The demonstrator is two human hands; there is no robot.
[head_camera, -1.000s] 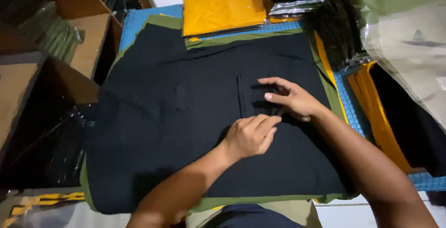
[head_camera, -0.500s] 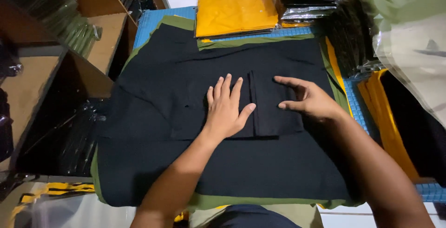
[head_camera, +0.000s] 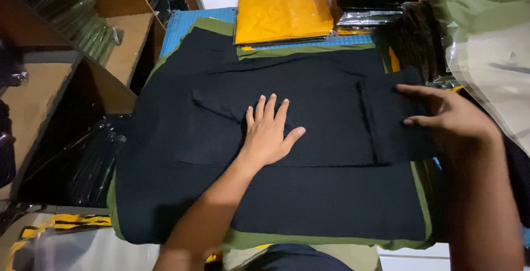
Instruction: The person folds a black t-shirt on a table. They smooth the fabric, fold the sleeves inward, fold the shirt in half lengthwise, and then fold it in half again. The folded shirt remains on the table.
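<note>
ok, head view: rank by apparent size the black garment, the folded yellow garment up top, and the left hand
1. black garment, covers most of the work surface.
2. folded yellow garment, farther from the camera, so its true size is unsure.
3. left hand, flat on the black garment.

Plastic-wrapped stack [head_camera: 486, 56] cut off right; green cloth [head_camera: 331, 240] mostly covered.

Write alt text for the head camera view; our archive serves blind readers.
A person's left hand presses flat on a black garment spread over olive green fabric, while the right hand grips a folded part at the garment's right edge. Folded yellow garments lie beyond, and wooden shelves stand to the left.
</note>
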